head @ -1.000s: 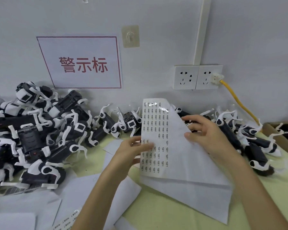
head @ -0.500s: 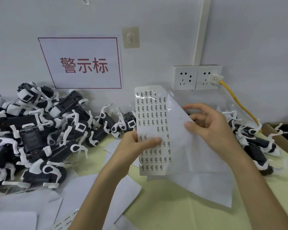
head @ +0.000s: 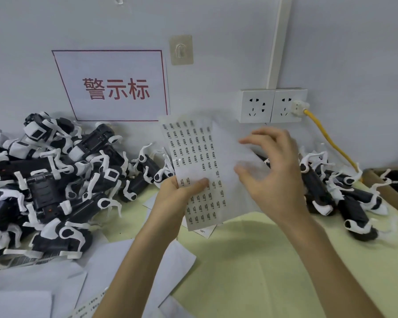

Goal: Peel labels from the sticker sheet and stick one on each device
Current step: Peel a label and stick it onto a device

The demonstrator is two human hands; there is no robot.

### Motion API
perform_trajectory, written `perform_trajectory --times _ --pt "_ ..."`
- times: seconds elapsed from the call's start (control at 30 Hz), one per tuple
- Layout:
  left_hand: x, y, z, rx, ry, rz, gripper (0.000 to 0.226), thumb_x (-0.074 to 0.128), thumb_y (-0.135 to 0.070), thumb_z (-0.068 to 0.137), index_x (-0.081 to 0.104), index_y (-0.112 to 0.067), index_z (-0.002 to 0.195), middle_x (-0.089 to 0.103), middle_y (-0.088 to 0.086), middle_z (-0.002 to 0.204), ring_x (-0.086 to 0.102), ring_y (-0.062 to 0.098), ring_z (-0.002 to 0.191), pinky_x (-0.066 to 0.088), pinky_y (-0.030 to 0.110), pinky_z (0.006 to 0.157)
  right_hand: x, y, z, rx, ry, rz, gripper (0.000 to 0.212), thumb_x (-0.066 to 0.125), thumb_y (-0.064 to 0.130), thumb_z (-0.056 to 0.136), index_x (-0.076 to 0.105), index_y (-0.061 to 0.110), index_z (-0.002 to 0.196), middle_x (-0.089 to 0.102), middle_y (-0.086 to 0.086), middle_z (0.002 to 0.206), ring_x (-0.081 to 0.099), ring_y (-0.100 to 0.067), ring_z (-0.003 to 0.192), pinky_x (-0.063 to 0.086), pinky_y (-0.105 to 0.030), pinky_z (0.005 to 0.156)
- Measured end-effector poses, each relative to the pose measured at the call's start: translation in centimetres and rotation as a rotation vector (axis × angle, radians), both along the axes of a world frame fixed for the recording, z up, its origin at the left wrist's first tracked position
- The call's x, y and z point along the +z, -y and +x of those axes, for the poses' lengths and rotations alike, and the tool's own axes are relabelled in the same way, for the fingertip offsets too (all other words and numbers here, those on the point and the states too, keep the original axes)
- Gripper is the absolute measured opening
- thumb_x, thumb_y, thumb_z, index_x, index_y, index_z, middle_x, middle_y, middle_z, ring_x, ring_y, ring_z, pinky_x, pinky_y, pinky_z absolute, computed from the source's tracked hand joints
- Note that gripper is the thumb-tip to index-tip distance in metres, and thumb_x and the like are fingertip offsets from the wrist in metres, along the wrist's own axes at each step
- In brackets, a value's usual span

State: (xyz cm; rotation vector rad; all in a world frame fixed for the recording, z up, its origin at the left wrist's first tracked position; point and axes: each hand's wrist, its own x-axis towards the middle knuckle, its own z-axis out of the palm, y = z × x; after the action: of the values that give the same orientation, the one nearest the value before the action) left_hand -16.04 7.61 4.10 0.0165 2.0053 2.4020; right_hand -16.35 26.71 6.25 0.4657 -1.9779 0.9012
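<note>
My left hand [head: 179, 196] grips the sticker sheet [head: 193, 152] at its left edge, thumb pressed on the front. The sheet stands upright over the table, with rows of small printed labels and some gaps in the middle. A plain white sheet [head: 225, 143] overlaps its right side. My right hand [head: 276, 177] is blurred in front of that white sheet, fingers loosely curled, thumb and forefinger apart. Black-and-white devices are heaped in a pile on the left [head: 55, 180] and a second pile on the right [head: 345, 193].
Loose white papers [head: 129, 260] lie on the yellow-green table [head: 251, 267] at the lower left. A cardboard box [head: 377, 180] with more devices sits at the right edge. On the wall behind are sockets [head: 257, 106], a yellow cable [head: 326, 138] and a red-lettered sign [head: 115, 88].
The sticker sheet rose and tilted left. The large white sheet left the table, baring its surface. My right hand's pinch on the white sheet has loosened, thumb and forefinger spreading.
</note>
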Motion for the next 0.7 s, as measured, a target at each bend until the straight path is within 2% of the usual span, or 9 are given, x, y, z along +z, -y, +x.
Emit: perform_trajectory --times 0.07,0.17,0.23,0.33,0.5,0.7 --pt "0.0 0.0 0.1 -0.016 -0.008 0.047 0.018 0.066 -0.005 0.095 0.073 -0.004 0.112 0.078 0.013 0.108 0.074 0.031 0.103 0.06 0.044 0.091 -0.3 0.9 0.2 -0.038 -0.071 0.012 0.048 0.084 0.011 0.071 0.067 0.015 0.116 0.052 -0.005 0.126 0.048 -0.019 0.115 0.042 -0.037 0.103" --pt "0.1 0.0 0.2 -0.045 -0.039 0.126 0.02 0.064 -0.006 0.096 0.073 -0.005 0.113 0.078 0.012 0.107 0.075 0.028 0.097 0.062 0.035 0.08 -0.9 1.8 0.2 0.078 -0.042 0.012 0.03 0.083 0.016 0.076 0.071 0.016 0.104 0.057 0.001 0.111 0.058 -0.018 0.105 0.049 -0.046 0.093" --pt "0.3 -0.1 0.3 -0.081 -0.054 0.207 0.025 0.063 -0.007 0.096 0.071 -0.003 0.12 0.076 0.014 0.11 0.074 0.025 0.096 0.061 0.033 0.077 -1.3 2.2 0.1 0.142 0.03 -0.018 0.021 0.085 0.018 0.078 0.073 0.015 0.095 0.06 0.002 0.1 0.063 -0.017 0.096 0.051 -0.042 0.089" --pt "0.4 -0.3 0.4 -0.088 -0.088 0.285 0.031 0.063 -0.007 0.095 0.068 0.0 0.125 0.075 0.015 0.112 0.074 0.025 0.095 0.061 0.033 0.076 -1.8 2.6 0.2 0.161 0.094 -0.084 0.021 0.087 0.022 0.078 0.074 0.016 0.094 0.063 0.004 0.097 0.064 -0.012 0.094 0.05 -0.029 0.088" --pt "0.2 -0.6 0.4 -0.102 -0.144 0.3 0.034 0.068 -0.005 0.088 0.067 0.007 0.119 0.074 0.018 0.108 0.074 0.026 0.095 0.059 0.03 0.075 -2.0 2.9 0.1 0.16 0.103 -0.122 0.02 0.086 0.019 0.08 0.074 0.018 0.097 0.067 0.009 0.093 0.064 -0.004 0.093 0.042 -0.013 0.082" --pt "0.2 -0.1 0.2 -0.143 -0.217 0.248 0.019 0.074 0.001 0.083 0.079 -0.009 0.098 0.076 0.016 0.102 0.075 0.027 0.093 0.059 0.031 0.076 -2.0 3.0 0.3 0.182 0.123 -0.144 0.015 0.084 0.021 0.08 0.074 0.025 0.09 0.069 0.013 0.087 0.067 -0.007 0.086 0.051 -0.023 0.069"
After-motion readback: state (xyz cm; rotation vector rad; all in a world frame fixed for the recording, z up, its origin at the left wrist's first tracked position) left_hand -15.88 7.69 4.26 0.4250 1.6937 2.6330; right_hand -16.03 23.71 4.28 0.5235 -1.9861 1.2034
